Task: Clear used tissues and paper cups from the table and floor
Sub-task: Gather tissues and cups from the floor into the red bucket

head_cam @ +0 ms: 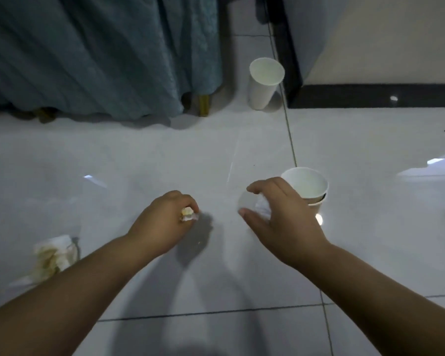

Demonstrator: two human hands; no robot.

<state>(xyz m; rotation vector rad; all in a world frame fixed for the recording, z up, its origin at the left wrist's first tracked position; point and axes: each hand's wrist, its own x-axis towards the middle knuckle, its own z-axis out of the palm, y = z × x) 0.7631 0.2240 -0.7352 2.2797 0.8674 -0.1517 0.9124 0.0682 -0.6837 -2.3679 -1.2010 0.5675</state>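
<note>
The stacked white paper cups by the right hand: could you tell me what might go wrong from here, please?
The right hand, already holding crumpled white tissue, may knock the stacked white paper cups over. The stained tissue wad beside the left forearm could be missed, as could the lone white paper cup near the teal cloth.

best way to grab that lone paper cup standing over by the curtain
Grip the lone paper cup around its side wall just below the rim, coming from the near side. It stands upright on the floor with its mouth open, and the curtain and dark baseboard flank it, leaving the front clear.
</note>
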